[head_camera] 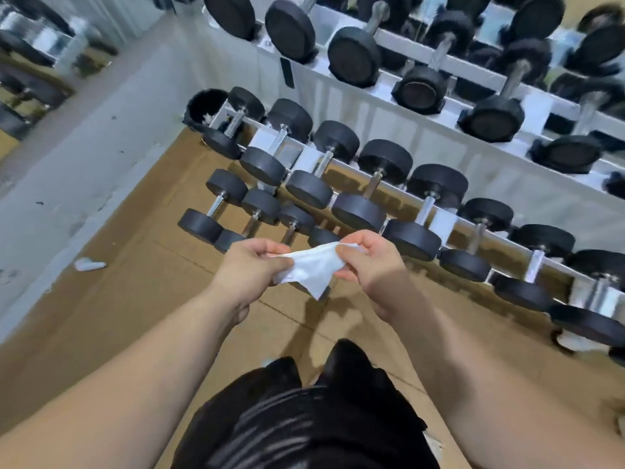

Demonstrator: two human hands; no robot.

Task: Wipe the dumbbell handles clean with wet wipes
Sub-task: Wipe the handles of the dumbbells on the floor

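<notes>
Dumbbells point(358, 211) are sitting in rows on a two-tier rack point(443, 220), their black heads facing the person and their metal handles point(373, 185) running back across the rails. The lower tier is lying just beyond the hands, and the upper tier is standing higher and farther back. A few floor dumbbells point(216, 204) are lying side by side on the brown floor point(135, 282) at the rack's left end. A white wipe point(313, 269) is hanging in the air in front of the lower tier, touching no dumbbell. The left hand point(248, 270) is pinching the wipe's left edge between thumb and curled fingers. The right hand point(370, 262) is pinching the right edge the same way, so the wipe is stretching between them with a loose corner drooping down. Both bare forearms are reaching forward. Black shorts point(304, 418) are showing at the bottom of the view. A small white object point(89, 264) is lying on the floor well to the left, beside a grey strip; what it is cannot be told.
</notes>
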